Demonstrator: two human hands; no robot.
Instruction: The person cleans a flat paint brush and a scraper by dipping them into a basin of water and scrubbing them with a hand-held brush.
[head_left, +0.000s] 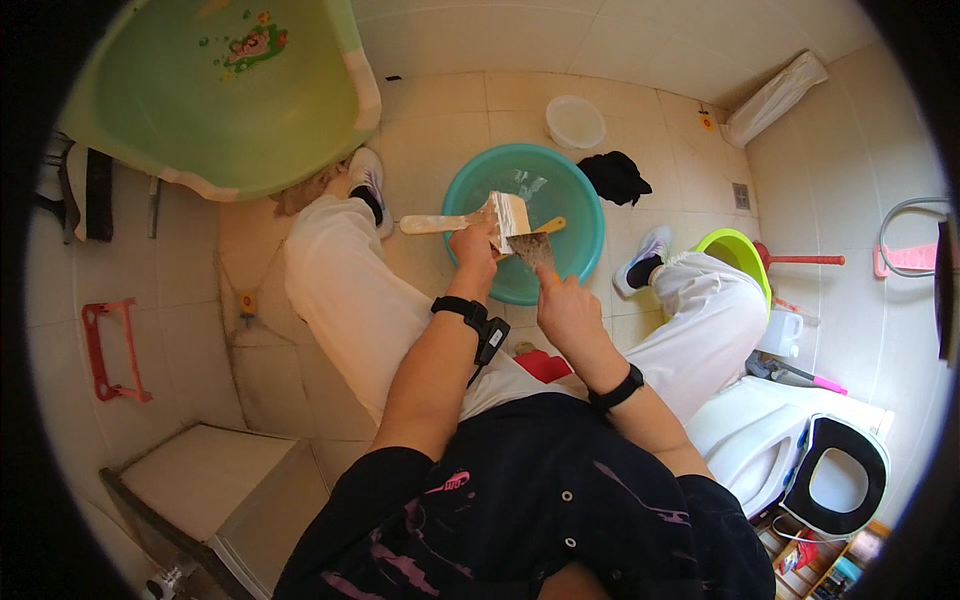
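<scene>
Over a teal plastic basin holding some water, my left hand grips a wide paintbrush near its head. The brush's pale handle points left, and white paint streaks its head. My right hand holds a putty knife with a stained metal blade. The blade lies against or just over the lower right edge of the brush head; I cannot tell which. A yellow handle of another tool shows behind the brush head, its other end hidden.
A green baby bathtub stands at upper left. Near the basin are a white plastic tub and a black cloth. To the right are a lime-green bucket, a red-handled plunger, a white jug and a toilet.
</scene>
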